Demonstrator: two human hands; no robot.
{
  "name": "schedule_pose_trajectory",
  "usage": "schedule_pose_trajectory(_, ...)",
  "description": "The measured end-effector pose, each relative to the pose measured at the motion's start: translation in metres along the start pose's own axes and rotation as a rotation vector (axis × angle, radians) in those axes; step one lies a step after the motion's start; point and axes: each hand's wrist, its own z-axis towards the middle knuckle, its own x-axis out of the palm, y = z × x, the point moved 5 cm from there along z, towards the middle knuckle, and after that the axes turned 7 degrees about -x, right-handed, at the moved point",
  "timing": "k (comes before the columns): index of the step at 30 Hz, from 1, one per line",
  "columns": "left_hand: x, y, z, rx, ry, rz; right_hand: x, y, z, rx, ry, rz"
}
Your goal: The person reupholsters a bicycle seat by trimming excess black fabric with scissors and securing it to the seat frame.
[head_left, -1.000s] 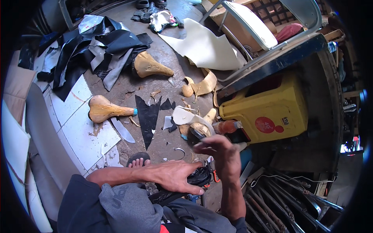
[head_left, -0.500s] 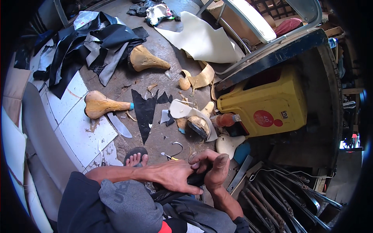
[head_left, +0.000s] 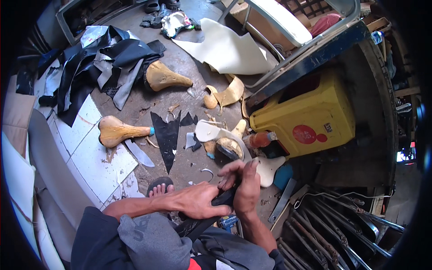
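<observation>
Close in front of my lap, both hands work on a long black leathery piece (head_left: 200, 228); its full shape is hidden by my fingers. My left hand (head_left: 198, 200) is closed over it from the left, thumb stretched along its surface. My right hand (head_left: 245, 189) wraps its far end from the right, fingers curled and thumb up. Just beyond my hands are a pale saddle shell (head_left: 270, 171) and a worn saddle (head_left: 230, 147) with white sheet pieces around it. A knife blade (head_left: 138, 153) lies by a yellowish foam saddle (head_left: 118, 131) on the left.
Black fabric scraps (head_left: 121, 54) heap at the far left, beside another foam saddle (head_left: 164, 76). A cream sheet (head_left: 229, 47) lies at the back. To the right stand a yellow plastic crate (head_left: 310, 121), an orange-brown bottle (head_left: 261, 139) and a pile of metal bars (head_left: 324, 234).
The view has shifted slightly. My right hand has turned more upright around the black piece, and more of that piece shows between my hands. A blue box now shows below them.
</observation>
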Motion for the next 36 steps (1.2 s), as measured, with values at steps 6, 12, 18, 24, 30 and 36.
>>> schedule_pose_trajectory(6, 0.008, -0.005, 0.005, 0.088, 0.061, -0.162, -0.002, 0.007, 0.002, -0.063, 0.007, -0.067)
schedule_pose_trajectory(12, -0.003, 0.013, 0.000, 0.022, 0.045, -0.323, 0.006, -0.009, 0.018, -0.067, -0.038, 0.303)
schedule_pose_trajectory(18, -0.037, 0.023, 0.007, 0.318, -0.198, -0.971, 0.009, -0.072, 0.008, 0.202, 0.168, 0.314)
schedule_pose_trajectory(24, -0.049, 0.035, 0.014, 0.248, -0.630, -0.457, 0.015, -0.086, 0.008, 0.280, 0.214, 0.156)
schedule_pose_trajectory(30, -0.026, 0.031, 0.017, 0.080, -0.907, -0.278, 0.011, -0.083, 0.015, 0.119, -0.088, -0.388)
schedule_pose_trajectory(36, -0.036, 0.025, 0.022, 0.243, -1.083, -0.215, 0.015, -0.068, 0.024, -0.040, -0.066, -0.455)
